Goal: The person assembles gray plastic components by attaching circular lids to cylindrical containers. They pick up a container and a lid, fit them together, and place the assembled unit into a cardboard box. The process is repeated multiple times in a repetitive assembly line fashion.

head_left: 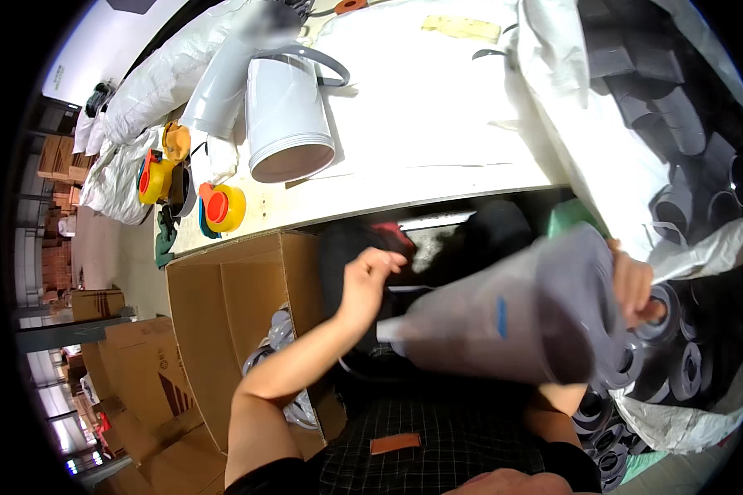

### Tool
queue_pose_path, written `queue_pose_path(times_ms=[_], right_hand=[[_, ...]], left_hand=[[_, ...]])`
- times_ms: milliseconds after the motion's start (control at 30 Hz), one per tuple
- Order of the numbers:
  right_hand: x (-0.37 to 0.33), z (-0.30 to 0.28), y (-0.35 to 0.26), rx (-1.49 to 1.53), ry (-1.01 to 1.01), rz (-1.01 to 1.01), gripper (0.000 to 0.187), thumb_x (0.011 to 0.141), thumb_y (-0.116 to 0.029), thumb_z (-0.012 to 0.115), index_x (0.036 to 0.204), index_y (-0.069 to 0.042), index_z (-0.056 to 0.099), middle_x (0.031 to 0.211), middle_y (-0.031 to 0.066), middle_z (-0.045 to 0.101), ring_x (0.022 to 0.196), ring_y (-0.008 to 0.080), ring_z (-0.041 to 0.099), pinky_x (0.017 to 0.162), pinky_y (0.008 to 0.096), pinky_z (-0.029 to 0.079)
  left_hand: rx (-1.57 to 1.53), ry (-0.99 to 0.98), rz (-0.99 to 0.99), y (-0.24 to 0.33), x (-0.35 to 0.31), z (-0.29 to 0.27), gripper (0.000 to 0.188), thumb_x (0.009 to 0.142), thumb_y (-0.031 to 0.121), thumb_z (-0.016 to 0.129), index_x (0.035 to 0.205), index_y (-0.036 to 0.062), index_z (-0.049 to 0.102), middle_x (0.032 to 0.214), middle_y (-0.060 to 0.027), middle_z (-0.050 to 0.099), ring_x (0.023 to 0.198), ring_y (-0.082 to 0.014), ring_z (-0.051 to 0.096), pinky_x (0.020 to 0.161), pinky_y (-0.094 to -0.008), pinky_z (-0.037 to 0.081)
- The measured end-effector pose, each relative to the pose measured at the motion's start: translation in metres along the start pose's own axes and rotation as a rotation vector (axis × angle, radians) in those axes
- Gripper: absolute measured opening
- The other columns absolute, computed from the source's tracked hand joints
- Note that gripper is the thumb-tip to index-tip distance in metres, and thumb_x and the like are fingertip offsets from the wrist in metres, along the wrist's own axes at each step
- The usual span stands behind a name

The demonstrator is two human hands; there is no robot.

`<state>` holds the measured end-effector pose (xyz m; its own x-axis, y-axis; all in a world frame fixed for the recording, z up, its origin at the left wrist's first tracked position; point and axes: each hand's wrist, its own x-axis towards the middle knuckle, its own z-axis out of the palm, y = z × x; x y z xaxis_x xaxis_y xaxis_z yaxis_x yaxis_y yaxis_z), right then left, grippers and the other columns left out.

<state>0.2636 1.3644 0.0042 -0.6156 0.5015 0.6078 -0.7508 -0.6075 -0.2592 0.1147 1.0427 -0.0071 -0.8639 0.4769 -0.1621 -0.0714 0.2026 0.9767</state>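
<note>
L hand: the left hand is raised betw. the open box and the held piece; fingers curled in – can't tell if fully closed or pinching smth small.
R hand: the right hand grips the grey container at its wide end, fingers bent round the far side.
Container: held tilted over the lap, just off the near edge of the worktop; narrower end twd L hand, blue mark on side, blurred.
Box: open cardboard box below L end of worktop, w/ clear-wrapped items inside.
Worktop: grey jug w/ handle, on its L half; another grey vessel beside it; yellow-and-red cap nr the front edge, similar cap further L.
R side: white sack w/ grey parts; ring-shaped grey pcs lower down – many.
</note>
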Motion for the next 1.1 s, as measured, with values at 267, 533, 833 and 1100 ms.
queue_pose_path(times_ms=[267, 533, 833, 1100], right_hand=[[0.013, -0.047, 0.008, 0.297, -0.114, 0.156, 0.034, 0.085, -0.026, 0.082, 0.068, -0.016, 0.055, 0.057, -0.0026, 0.058, 0.063, 0.0126, 0.061, 0.111, 0.0328, 0.034], [0.025, -0.066, 0.022, 0.454, 0.111, 0.19, 0.029, 0.088, -0.027, 0.075, 0.078, -0.018, 0.05, 0.073, -0.0015, 0.051, 0.079, 0.0142, 0.052, 0.108, 0.0426, 0.032], [0.044, -0.053, 0.107, 0.127, 0.072, 0.855, 0.05, 0.103, -0.051, 0.048, 0.118, -0.004, 0.054, 0.112, 0.0147, 0.058, 0.076, 0.018, 0.063, 0.057, 0.0247, 0.057], [0.016, -0.072, 0.156, -0.419, 0.114, 0.959, 0.017, 0.097, -0.018, 0.069, 0.1, -0.002, 0.066, 0.095, 0.0142, 0.068, 0.069, 0.0183, 0.067, 0.066, 0.0292, 0.056]], left_hand=[[0.502, 0.056, 0.527, 0.094, 0.113, 0.051, 0.011, 0.078, 0.007, 0.077, 0.083, 0.0014, 0.069, 0.086, -0.011, 0.066, 0.079, -0.0279, 0.065, 0.073, -0.0395, 0.05], [0.571, 0.07, 0.196, -0.052, 0.242, 0.023, 0.011, 0.09, 0.011, 0.069, 0.09, 0.0003, 0.067, 0.079, -0.0095, 0.063, 0.079, -0.0224, 0.06, 0.074, -0.0341, 0.049], [0.563, 0.062, 0.332, -0.038, 0.232, 0.021, 0.015, 0.092, 0.011, 0.065, 0.085, -0.0018, 0.065, 0.087, -0.0135, 0.065, 0.081, -0.0328, 0.062, 0.076, -0.0414, 0.05], [-0.303, 0.27, 0.046, -0.001, 0.234, 0.016, 0.023, 0.1, 0.013, 0.055, 0.082, 0.0024, 0.064, 0.081, -0.0113, 0.07, 0.078, -0.0207, 0.067, 0.076, -0.034, 0.052]])
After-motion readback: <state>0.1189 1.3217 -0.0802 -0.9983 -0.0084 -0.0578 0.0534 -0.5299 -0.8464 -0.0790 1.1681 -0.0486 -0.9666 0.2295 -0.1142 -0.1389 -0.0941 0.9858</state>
